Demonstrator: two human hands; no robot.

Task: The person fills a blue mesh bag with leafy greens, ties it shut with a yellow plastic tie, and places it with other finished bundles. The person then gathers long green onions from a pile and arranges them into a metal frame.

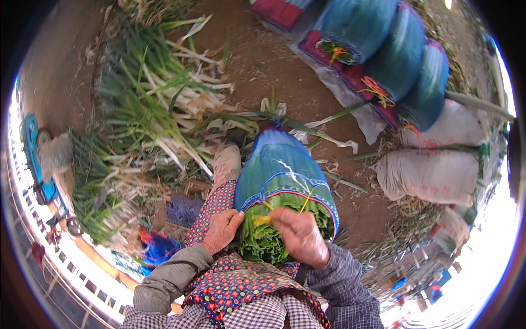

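Observation:
A blue-green mesh sack (283,160) packed with leafy green vegetables (263,242) lies before me, its open end towards my lap. My left hand (224,230) grips the rim of the sack at its left edge, thumb on top. My right hand (300,236) is over the leaves at the opening, its fingers closed on a yellow tie (261,220). A yellow strand runs from near that hand up to the sack's rim, and a white string (291,172) lies on the mesh. The fingertips of my right hand are partly hidden.
Loose green onions (164,98) are heaped on the dirt floor at the left. Several filled blue mesh sacks (394,61) stand on sheeting at the upper right, with white woven sacks (431,177) below them. A small dark purple-topped stool (185,211) is beside my left leg.

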